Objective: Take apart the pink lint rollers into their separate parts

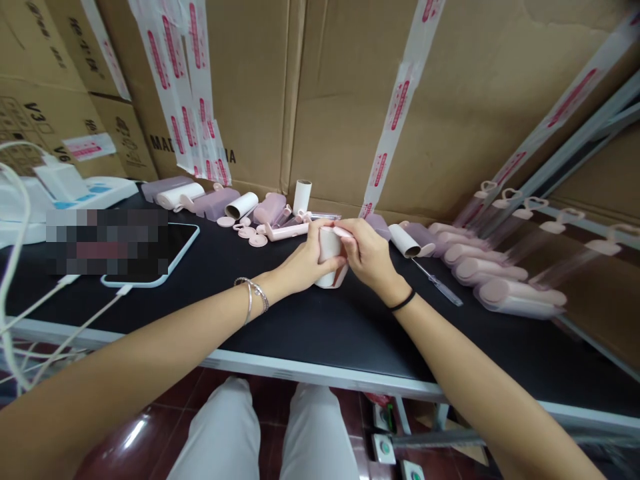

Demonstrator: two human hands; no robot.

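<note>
Both hands meet over the middle of the black table. Between them a lint roller (329, 248) stands upright, with a white roll and pale pink plastic at its top and right side. My left hand (305, 261) wraps the roll from the left. My right hand (369, 257) has its fingers closed on the pink part at the top and right; the fingers partly hide it. Just behind the hands lie a long pink plastic piece (287, 231) and a white paper roll standing on end (302, 196). Small pink discs (257, 240) lie to the left of the hands.
A clear-handled screwdriver (443, 287) lies right of the hands. Several pink lint rollers in clear covers (520, 293) line the right side. Mauve cases (220, 202) and rolls run along the cardboard (345, 100). A phone (155, 260), cables and a power strip (105, 190) are left.
</note>
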